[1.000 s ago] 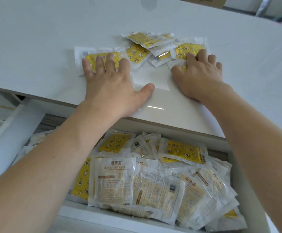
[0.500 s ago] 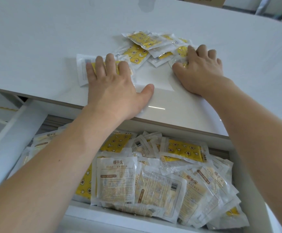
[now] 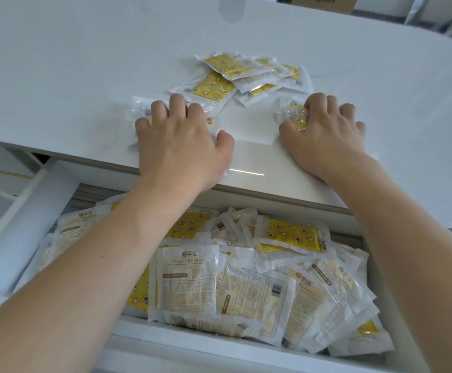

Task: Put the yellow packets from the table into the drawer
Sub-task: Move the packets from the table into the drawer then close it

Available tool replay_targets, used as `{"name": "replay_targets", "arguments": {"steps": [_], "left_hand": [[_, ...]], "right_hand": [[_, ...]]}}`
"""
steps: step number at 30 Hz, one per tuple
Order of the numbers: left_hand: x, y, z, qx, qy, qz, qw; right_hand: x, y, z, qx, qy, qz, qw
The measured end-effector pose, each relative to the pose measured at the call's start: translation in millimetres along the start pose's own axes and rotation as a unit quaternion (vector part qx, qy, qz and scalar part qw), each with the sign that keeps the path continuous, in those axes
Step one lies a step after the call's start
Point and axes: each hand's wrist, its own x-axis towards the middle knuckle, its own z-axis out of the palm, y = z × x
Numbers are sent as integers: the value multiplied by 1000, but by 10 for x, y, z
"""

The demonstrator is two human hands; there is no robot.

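left hand, right hand fingers now clamped on yellow-printed clear plastic packets | dragged nearer open white drawer | I expect drop-in next

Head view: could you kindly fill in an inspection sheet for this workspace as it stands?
Surface: white table, glossy.
Job's things: loose packets piled mid-table; open drawer below, nearly full of stored packets.
Clutter: nothing seen.
Hands: left hand curls its fingers on the left packet near the table edge; right hand grips the right packet.
Cables: nothing seen.
Surroundings: cardboard box beyond the table's far edge.
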Motion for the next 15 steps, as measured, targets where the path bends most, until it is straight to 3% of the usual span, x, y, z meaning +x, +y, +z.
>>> {"name": "replay_targets", "arguments": {"steps": [6, 15], "left_hand": [[-154, -51, -20, -41, 64, 75, 994], [-402, -85, -83, -85, 127, 173, 973]], "right_hand": [[-329, 38, -76, -60, -2, -2, 998], [-833, 59, -136, 14, 42, -65, 997]]}}
